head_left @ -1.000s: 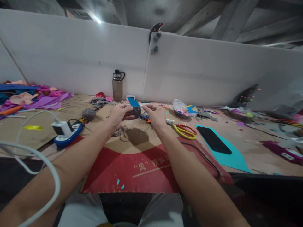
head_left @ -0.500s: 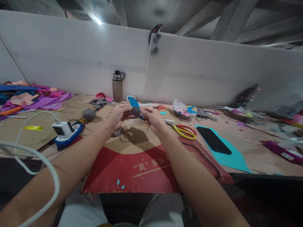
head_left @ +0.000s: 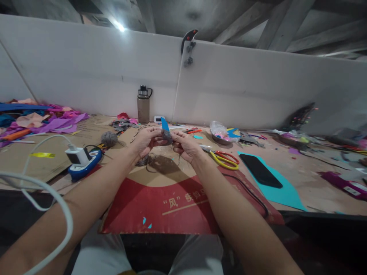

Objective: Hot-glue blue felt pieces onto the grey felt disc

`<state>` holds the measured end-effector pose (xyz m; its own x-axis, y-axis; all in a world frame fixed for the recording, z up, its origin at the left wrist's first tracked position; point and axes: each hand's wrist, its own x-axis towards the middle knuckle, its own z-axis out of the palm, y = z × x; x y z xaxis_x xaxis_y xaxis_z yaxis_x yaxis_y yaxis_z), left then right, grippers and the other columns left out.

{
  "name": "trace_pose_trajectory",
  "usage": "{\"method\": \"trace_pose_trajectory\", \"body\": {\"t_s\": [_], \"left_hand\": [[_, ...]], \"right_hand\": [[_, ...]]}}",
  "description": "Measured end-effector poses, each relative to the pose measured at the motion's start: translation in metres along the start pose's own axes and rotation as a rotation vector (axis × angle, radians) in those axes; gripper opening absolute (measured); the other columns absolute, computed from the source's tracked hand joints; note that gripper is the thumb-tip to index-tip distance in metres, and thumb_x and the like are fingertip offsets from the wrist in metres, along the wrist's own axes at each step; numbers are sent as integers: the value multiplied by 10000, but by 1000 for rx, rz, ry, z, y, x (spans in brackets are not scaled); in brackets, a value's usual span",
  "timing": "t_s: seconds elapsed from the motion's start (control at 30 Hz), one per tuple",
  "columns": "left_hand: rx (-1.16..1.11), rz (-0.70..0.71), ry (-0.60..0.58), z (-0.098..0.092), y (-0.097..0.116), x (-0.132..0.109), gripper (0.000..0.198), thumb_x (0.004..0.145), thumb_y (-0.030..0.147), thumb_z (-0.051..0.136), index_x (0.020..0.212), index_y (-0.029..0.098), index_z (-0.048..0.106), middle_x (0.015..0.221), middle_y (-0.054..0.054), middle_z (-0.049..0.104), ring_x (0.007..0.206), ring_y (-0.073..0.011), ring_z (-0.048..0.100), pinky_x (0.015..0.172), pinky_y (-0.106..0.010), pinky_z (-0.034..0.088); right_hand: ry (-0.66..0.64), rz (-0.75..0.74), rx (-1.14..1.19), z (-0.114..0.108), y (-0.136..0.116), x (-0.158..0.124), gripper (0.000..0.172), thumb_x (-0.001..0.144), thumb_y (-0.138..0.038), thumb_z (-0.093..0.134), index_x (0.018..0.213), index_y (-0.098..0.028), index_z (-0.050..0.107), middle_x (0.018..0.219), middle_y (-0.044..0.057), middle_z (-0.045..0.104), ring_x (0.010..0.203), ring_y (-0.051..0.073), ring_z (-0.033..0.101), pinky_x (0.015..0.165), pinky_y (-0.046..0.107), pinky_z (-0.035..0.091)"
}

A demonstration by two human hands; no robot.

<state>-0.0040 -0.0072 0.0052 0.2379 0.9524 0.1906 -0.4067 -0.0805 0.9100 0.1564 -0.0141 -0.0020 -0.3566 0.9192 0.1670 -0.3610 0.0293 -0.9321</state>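
Between both hands, above the cardboard, is a small craft piece (head_left: 165, 134) with a dark grey lower part and a blue strip (head_left: 164, 123) standing up from it. My left hand (head_left: 150, 141) pinches its left side between thumb and fingers. On the other side, my right hand (head_left: 184, 145) has its fingertips pressed together at the piece's right edge. A thin dark cord hangs below the right fingers. Beneath the hands lies the red and tan cardboard (head_left: 137, 214), with a coil of grey wire (head_left: 142, 160) on it, partly hidden by my left hand.
Red and yellow-handled scissors (head_left: 225, 159) lie right of my hands, before a black phone (head_left: 260, 170) on turquoise sheet. A bottle (head_left: 143, 105) stands by the white partition. At left are a grey yarn ball (head_left: 109, 138), a blue power strip (head_left: 86, 168), white cable (head_left: 64, 214) and coloured scraps (head_left: 51, 122).
The craft piece has turned between my fingers, so its blue strip now shows narrower and more upright. Both hands keep hold in nearly the same place; the view has shifted slightly.
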Motion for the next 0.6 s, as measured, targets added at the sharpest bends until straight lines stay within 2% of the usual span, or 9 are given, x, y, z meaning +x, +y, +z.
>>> {"method": "trace_pose_trajectory", "body": {"t_s": [0.13,0.27,0.47,0.6], "left_hand": [[-3,15,12,0,0,0,149,644,178,678,767,114,622,794,-78,679,683,-144,633,685,-315,542],[-13,14,49,1,2,-2,129,626,157,669,740,124,616,795,-60,683,704,-155,644,717,-341,547],[-29,-29,-25,2,4,-3,157,651,182,678,778,123,609,745,-49,667,619,-121,611,657,-306,553],[-28,13,13,6,2,-3,146,663,179,690,740,133,574,638,1,612,532,-83,561,619,-292,550]], "right_hand": [[-6,3,-6,-3,1,1,331,566,-373,749,721,-194,518,526,-99,303,440,34,141,430,225,29],[-3,24,10,-4,1,1,341,568,-362,754,762,-200,524,506,-111,246,431,32,106,428,223,14],[-13,39,50,-2,2,1,355,554,-364,757,760,-212,511,490,-114,246,422,31,98,425,219,20],[12,15,34,3,0,-1,351,545,-366,758,730,-206,506,487,-112,276,418,26,104,424,220,22]]}}
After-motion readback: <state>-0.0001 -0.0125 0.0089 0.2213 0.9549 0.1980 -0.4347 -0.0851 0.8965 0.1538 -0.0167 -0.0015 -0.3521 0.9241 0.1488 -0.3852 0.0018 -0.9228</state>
